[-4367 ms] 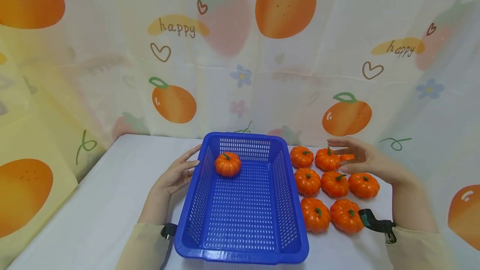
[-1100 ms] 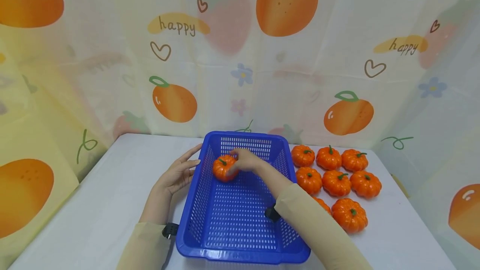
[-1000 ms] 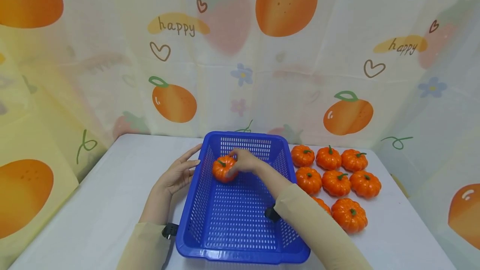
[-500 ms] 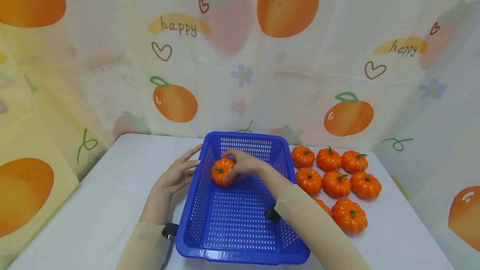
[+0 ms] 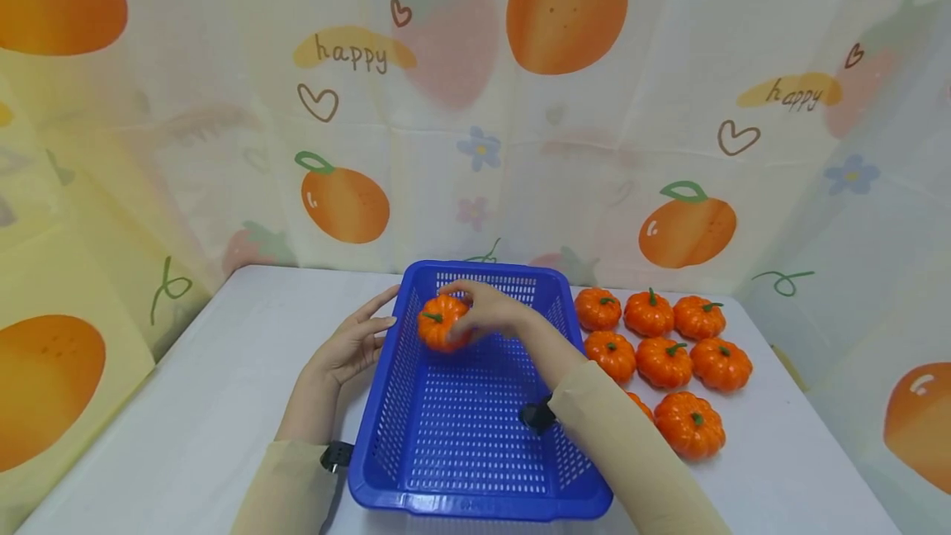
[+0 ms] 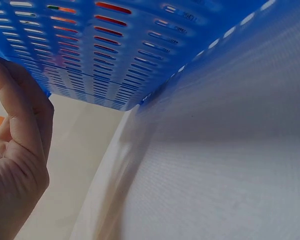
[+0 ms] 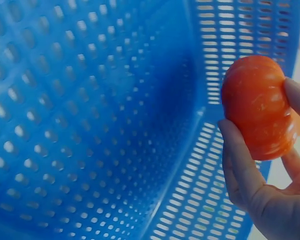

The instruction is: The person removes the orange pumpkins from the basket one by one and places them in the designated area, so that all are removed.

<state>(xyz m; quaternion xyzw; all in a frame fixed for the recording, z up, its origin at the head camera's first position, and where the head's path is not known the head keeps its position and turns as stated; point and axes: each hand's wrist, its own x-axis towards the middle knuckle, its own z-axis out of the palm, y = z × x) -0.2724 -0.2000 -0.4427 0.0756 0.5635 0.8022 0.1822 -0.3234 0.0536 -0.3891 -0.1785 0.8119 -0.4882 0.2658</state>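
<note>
A blue perforated plastic basket [image 5: 475, 428] stands on the white table. Inside its far left corner, my right hand [image 5: 490, 310] grips a small orange pumpkin [image 5: 438, 324] with a green stem. The right wrist view shows the pumpkin [image 7: 257, 105] pinched between thumb and fingers [image 7: 240, 160], held off the basket's floor. Along the outside of the basket's left wall rests my left hand [image 5: 357, 345], fingers fairly straight and touching near the rim. The left wrist view has the left hand [image 6: 20, 145] beside the slotted wall; its fingertips are cut off there.
Several more small pumpkins [image 5: 664, 363] sit in rows on the table to the basket's right, one partly hidden by the right sleeve [image 5: 624, 436]. Bare white tabletop [image 5: 186, 403] lies on the left. A fruit-printed curtain [image 5: 475, 147] hangs behind the table.
My right hand has come from the pumpkins on the right into the basket and grasped the pumpkin there. Lately the pumpkin has turned and risen slightly. The left hand has stayed put.
</note>
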